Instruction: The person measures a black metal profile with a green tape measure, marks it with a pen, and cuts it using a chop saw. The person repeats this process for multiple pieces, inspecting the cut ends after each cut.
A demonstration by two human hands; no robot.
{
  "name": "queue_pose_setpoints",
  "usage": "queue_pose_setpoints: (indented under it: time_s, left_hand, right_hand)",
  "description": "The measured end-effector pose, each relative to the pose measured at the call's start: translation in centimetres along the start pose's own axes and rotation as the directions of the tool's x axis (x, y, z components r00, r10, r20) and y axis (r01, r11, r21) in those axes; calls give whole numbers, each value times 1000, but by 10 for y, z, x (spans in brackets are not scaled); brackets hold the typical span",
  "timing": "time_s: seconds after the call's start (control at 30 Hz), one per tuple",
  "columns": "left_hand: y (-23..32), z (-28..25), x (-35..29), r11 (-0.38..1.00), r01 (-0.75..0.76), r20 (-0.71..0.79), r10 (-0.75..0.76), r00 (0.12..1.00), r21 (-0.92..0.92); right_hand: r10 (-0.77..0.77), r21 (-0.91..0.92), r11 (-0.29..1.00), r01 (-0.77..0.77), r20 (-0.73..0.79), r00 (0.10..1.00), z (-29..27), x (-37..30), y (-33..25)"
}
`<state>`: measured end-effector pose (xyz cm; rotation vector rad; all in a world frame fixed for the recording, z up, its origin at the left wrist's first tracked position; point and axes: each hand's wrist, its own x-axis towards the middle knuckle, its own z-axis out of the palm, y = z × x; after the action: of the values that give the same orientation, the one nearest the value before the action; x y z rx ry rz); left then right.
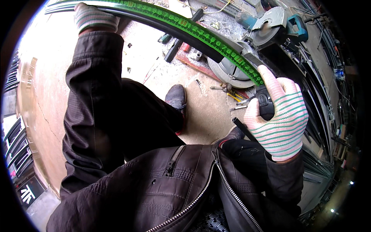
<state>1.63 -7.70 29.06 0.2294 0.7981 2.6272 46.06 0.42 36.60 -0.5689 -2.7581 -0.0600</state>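
A green tape measure blade [216, 43] stretches in an arc across the top, from my left hand down to the right. Its black case [265, 103] sits in my right hand [279, 120], which wears a pale striped glove, thumb and fingers closed around it. My left hand [96, 18], in a matching glove, is closed at the far left end of a long black profile bar [174, 34]. That bar runs alongside the blade, and its right end stops short of the case. A thin black tube [244, 128] pokes out beside my right hand; its other end is hidden.
A circular saw with a round blade [266, 33] and teal housing stands at the upper right, by a round metal base [232, 69]. Pliers and screwdrivers [232, 94] lie on the floor. Long dark profiles [317, 96] line the right side; cut frames [17, 143] lie left.
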Motion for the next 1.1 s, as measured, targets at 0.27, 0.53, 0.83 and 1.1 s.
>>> queue_pose_setpoints:
  time_s: [0.27, 0.53, 0.83, 1.1]
  left_hand:
    - [23, -3, -5, 999, -38, -36, 38, 999, -5]
    - [19, -7, -4, 996, -73, -9, 72, 997, -47]
    - [19, -12, -1, 995, -93, -11, 93, 996, -39]
    - [21, -14, 3, 995, -93, -11, 93, 996, -27]
  right_hand:
    - [-20, -32, 999, 19, -34, 999, -9, 10, -5]
    - [-38, -110, 994, 30, -71, 997, -22, 20, -3]
    - [-61, -128, 991, 51, -73, 995, -25, 27, 2]
    - [-67, -174, 983, 55, -66, 996, -25, 32, 0]
